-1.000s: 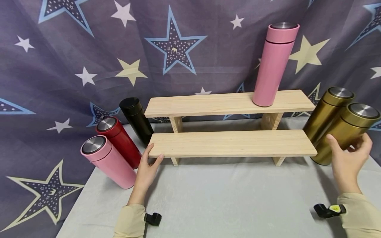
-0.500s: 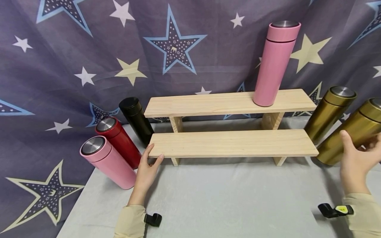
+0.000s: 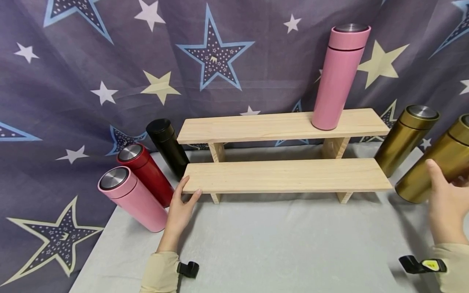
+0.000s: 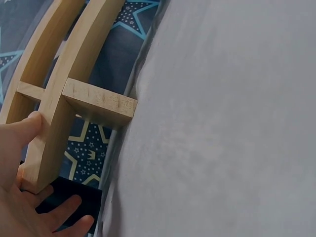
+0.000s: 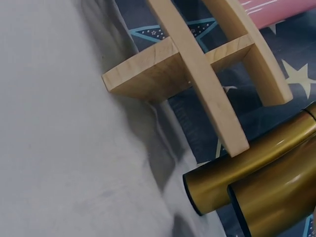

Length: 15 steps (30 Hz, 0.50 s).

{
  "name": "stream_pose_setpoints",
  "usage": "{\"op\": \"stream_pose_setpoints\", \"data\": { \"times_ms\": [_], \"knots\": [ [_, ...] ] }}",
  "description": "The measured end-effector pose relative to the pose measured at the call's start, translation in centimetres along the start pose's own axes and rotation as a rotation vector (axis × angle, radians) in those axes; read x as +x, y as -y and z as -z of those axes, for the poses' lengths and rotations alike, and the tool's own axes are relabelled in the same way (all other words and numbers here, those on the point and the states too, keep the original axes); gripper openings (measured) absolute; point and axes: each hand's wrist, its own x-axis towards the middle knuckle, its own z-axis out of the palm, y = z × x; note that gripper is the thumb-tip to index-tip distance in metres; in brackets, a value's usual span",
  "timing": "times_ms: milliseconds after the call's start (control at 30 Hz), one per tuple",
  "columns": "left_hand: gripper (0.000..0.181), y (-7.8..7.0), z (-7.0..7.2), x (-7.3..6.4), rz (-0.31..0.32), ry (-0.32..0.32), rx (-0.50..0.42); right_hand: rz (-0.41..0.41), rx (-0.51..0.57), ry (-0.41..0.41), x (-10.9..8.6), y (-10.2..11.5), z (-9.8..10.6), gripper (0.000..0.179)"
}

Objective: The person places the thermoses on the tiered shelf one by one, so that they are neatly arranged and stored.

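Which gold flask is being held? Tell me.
The right hand holds the nearer gold flask, partly cut off by the head view's right edge; the farther gold flask, beside the wooden rack, is untouched.

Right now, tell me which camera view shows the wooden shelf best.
The head view: the wooden shelf fits there end to end. The left wrist view shows only its left part, with the left hand on it; the right wrist view, its right part.

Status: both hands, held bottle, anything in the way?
Left hand grips left end of lower board; right hand holds front gold bottle. That bottle: right of the board. Possible obstacle: rear gold bottle by the board's right end.
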Motion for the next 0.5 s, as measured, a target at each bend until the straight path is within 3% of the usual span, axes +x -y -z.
{"op": "stream_pose_setpoints", "data": {
  "times_ms": [100,300,400,500],
  "knots": [
    [0.070,0.0,0.1,0.0,0.004,0.003,-0.001,0.002,-0.018,0.004,-0.4,0.4,0.0,0.055],
    [0.072,0.0,0.1,0.1,0.012,0.011,0.000,-0.010,-0.213,-0.009,-1.2,1.4,-0.1,0.056],
    [0.070,-0.1,0.1,0.0,0.010,0.009,-0.008,0.010,-0.292,-0.009,-1.6,1.7,-0.3,0.055],
    [0.070,-0.1,0.1,0.0,0.010,0.007,-0.008,0.051,-0.307,-0.009,-2.0,1.9,-0.6,0.056]
  ]
}}
